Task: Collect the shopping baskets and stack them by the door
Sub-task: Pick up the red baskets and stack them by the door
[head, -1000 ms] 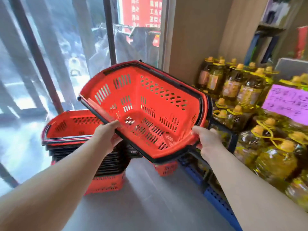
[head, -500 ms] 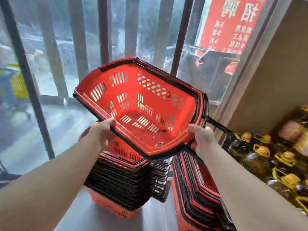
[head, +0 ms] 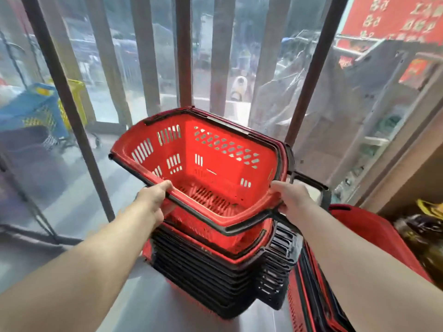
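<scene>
**Nesting the red basket onto the stack by the glass**

The person is holding one red basket (head: 211, 168) in both hands directly over the stack (head: 215, 267) of nested baskets that is standing on the floor (head: 143, 298) just inside the glass front (head: 335, 116). The left hand (head: 153, 200) is gripping the near-left part of the black rim, fingers curled over its edge. The right hand (head: 290, 200) is gripping the near-right corner in the same way. The basket is tilting, and its underside appears to be entering the top basket of the stack, though how deep it is sitting cannot be told from here.

To do this step well, the person should be levelling the basket so all four walls are lining up with those of the basket below, then lowering it straight down rather than dropping one corner first. A skewed entry is likely to jam against the tapered walls. The fingers under the rim are at risk of being pinched, so they should be sliding clear as the rims come together. A second stack (head: 364, 233) is standing just beside on the right, so the right elbow needs room.
</scene>
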